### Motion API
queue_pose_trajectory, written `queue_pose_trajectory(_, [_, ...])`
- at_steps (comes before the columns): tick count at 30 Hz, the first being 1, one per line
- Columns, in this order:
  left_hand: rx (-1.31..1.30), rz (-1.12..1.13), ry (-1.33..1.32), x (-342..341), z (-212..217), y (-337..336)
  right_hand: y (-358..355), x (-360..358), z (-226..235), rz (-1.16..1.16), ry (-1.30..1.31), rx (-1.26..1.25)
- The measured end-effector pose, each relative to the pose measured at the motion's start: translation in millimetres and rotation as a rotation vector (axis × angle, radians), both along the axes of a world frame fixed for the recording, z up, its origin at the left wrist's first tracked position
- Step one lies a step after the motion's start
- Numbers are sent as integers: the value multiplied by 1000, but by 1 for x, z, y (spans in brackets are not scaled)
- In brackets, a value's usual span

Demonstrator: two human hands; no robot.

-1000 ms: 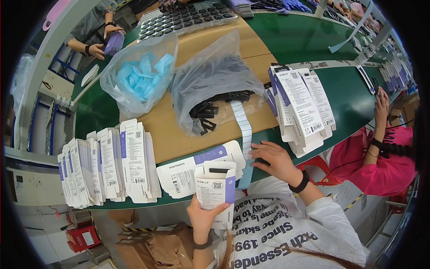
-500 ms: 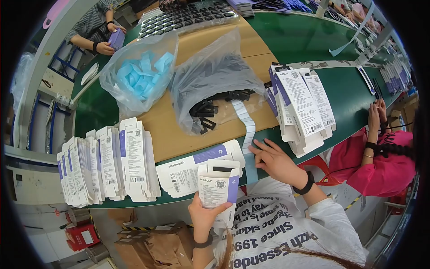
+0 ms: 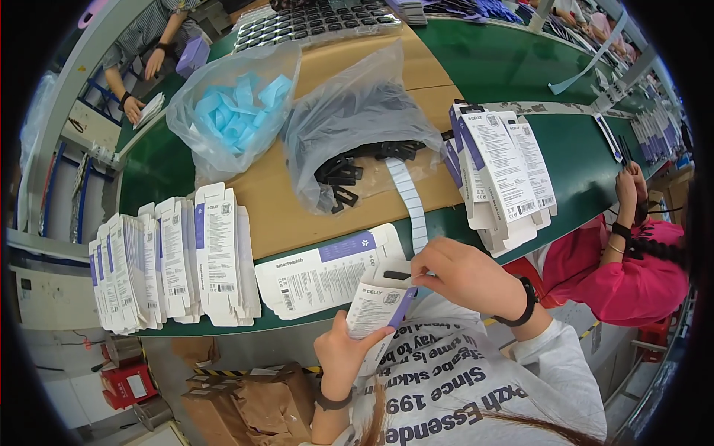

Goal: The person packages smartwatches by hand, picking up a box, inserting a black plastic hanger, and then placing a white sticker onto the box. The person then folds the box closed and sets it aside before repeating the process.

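Observation:
My left hand (image 3: pixel 343 357) grips a white and purple carton (image 3: pixel 374 306) from below, thumb across its front. The carton is tilted, its top end open, with a black hanging tab showing there. At the carton's upper right corner, my right hand (image 3: pixel 472 281) has its fingertips pinched together; anything small between them is hidden. Just beyond that hand ends a pale blue strip of labels (image 3: pixel 405 195), which runs out from under a clear bag (image 3: pixel 349 123) of black plastic pieces. A flat carton (image 3: pixel 316 276) lies on the table behind my left hand.
Flattened cartons stand in a row (image 3: pixel 216 256) at the left. Another stack of cartons (image 3: pixel 509 167) leans at the right. A bag of light blue strips (image 3: pixel 242 111) sits on the cardboard sheet (image 3: pixel 279 223). Co-workers are at the far left and at the right in pink (image 3: pixel 632 275).
My right hand has left the label strip and come to the carton's top corner, its fingers now pinched. The carton has tilted rightward in my left hand. The far-left co-worker's hands have left a purple box.

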State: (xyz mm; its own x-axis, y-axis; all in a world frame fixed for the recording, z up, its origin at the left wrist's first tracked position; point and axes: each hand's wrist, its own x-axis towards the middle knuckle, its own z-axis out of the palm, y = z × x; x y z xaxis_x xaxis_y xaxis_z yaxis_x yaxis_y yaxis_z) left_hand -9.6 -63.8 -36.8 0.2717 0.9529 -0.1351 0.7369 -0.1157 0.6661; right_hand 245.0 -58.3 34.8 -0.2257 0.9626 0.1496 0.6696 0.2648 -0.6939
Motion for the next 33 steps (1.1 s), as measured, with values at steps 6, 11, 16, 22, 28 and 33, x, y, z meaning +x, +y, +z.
queue_pose_trajectory(6, [168, -70, 7, 2, -2, -4, 4, -10, -6, 63, -236, 186])
queue_pose_trajectory(11, [172, -73, -73, 4, 5, -7, 6, -21, -3, -68, -264, 132])
queue_pose_trajectory(16, [-2, -60, -110, 2, 14, -10, 12, -15, -1, -211, -72, 14])
queue_pose_trajectory(22, [-115, 122, -530, 19, -6, -16, 11, -6, -25, -125, 192, -174])
queue_pose_trajectory(28, [-415, 88, -730, 26, -21, -31, -27, -29, -32, -314, 567, -182])
queue_pose_trajectory(33, [-190, -81, -794, 32, -23, -28, -44, -25, -51, -294, 677, -271])
